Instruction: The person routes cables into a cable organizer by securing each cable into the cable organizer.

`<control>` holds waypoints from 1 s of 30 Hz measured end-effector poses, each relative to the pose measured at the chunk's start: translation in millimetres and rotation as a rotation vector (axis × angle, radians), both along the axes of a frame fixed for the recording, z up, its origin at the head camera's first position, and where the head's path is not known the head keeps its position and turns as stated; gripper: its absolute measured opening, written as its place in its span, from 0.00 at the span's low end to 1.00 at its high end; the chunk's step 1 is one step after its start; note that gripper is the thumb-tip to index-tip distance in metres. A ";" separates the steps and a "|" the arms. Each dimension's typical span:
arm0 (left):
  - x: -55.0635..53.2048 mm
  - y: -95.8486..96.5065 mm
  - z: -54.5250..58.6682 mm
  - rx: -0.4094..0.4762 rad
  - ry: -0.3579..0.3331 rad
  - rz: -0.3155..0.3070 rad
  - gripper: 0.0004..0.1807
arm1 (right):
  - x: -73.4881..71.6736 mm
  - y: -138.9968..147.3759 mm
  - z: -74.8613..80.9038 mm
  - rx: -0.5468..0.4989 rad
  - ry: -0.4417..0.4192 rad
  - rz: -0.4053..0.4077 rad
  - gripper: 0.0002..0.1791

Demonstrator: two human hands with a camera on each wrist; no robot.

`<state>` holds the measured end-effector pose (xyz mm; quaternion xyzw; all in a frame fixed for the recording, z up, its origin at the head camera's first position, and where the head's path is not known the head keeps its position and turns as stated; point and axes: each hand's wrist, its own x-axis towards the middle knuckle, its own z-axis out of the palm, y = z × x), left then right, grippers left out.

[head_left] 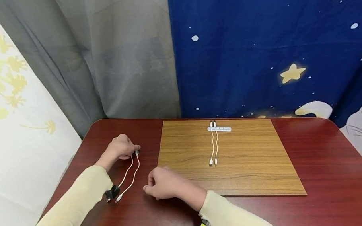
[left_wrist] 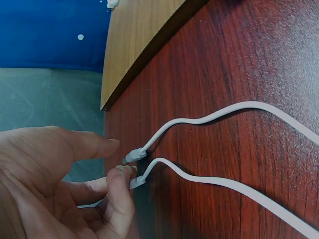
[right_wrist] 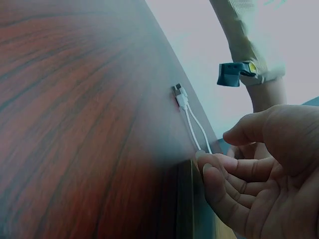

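Two white charging cables (head_left: pixel 131 180) lie on the table left of the wooden board. Over their far ends, my left hand (head_left: pixel 120 147) has bent fingers at the small plugs. In the left wrist view, the lower plug (left_wrist: pixel 137 182) sits against the curled fingers, partly hidden behind a fingertip; the upper plug (left_wrist: pixel 135 155) is beside the thumb tip. The cables' USB plugs (right_wrist: pixel 181 97) point toward me. By the board's near left corner hovers my right hand (head_left: pixel 165 182), fingers loosely curled, with nothing held.
The wooden board (head_left: pixel 247 158) lies on the dark red table (head_left: pixel 332 167). Near its far edge is a pale cable holder strip (head_left: pixel 224 129), with two more white cables (head_left: pixel 216 145) running from it toward me. Grey and blue curtains (head_left: pixel 244 37) hang behind.
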<state>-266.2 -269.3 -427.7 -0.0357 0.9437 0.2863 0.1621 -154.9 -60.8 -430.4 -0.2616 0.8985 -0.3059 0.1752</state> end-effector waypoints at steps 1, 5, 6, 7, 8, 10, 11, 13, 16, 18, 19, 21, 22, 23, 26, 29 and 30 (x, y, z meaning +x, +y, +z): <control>-0.2 -0.3 -0.4 -0.016 0.001 -0.005 0.27 | 0.7 -3.5 0.2 0.010 0.004 -0.001 0.18; 0.6 -1.0 -1.0 -0.059 0.016 -0.026 0.27 | 4.8 -19.1 0.3 0.037 0.021 0.011 0.19; 0.8 -1.0 -1.0 -0.060 0.020 -0.031 0.26 | 6.0 -23.0 -0.1 0.042 0.027 0.017 0.19; 0.9 -0.9 -1.0 -0.064 0.025 -0.035 0.27 | 7.1 -26.5 -0.6 0.041 0.027 0.021 0.19; 0.8 -0.7 -1.4 -0.071 0.030 -0.036 0.27 | 8.2 -29.8 -1.2 0.039 0.034 0.029 0.20; 0.5 0.1 -1.7 -0.074 0.035 -0.043 0.27 | 10.5 -35.5 -2.3 0.038 0.043 0.034 0.20; 0.3 0.6 -2.2 -0.077 0.039 -0.046 0.27 | 11.5 -37.9 -3.2 0.041 0.049 0.036 0.21; -0.3 1.9 -3.1 -0.087 0.043 -0.050 0.27 | 13.1 -42.4 -5.4 0.050 0.058 0.038 0.21; -1.3 3.3 -4.8 -0.088 0.050 -0.064 0.28 | 15.3 -48.9 -8.8 0.084 0.086 0.037 0.23; -1.7 4.2 -5.4 -0.086 0.053 -0.066 0.28 | 16.1 -53.7 -11.5 0.101 0.103 0.033 0.24; -1.8 4.3 -5.7 -0.086 0.057 -0.069 0.28 | 16.5 -56.2 -12.5 0.106 0.108 0.027 0.25; -2.1 4.7 -5.7 -0.087 0.066 -0.073 0.28 | 17.3 -61.1 -14.3 0.108 0.113 0.011 0.29; -2.2 4.9 -5.7 -0.088 0.069 -0.072 0.28 | 17.7 -63.6 -15.5 0.109 0.108 -0.002 0.30; -2.2 4.8 -5.5 -0.093 0.072 -0.074 0.28 | 18.2 -66.1 -16.6 0.111 0.104 -0.015 0.31; -2.3 4.4 -4.8 -0.102 0.068 -0.075 0.27 | 20.3 -72.3 -19.3 0.125 0.089 -0.051 0.33; -2.3 2.9 -4.4 -0.107 0.053 -0.077 0.25 | 22.1 -78.2 -20.7 0.152 0.081 -0.073 0.32; -2.4 2.3 -4.3 -0.107 0.051 -0.079 0.25 | 22.3 -80.1 -21.1 0.157 0.080 -0.077 0.31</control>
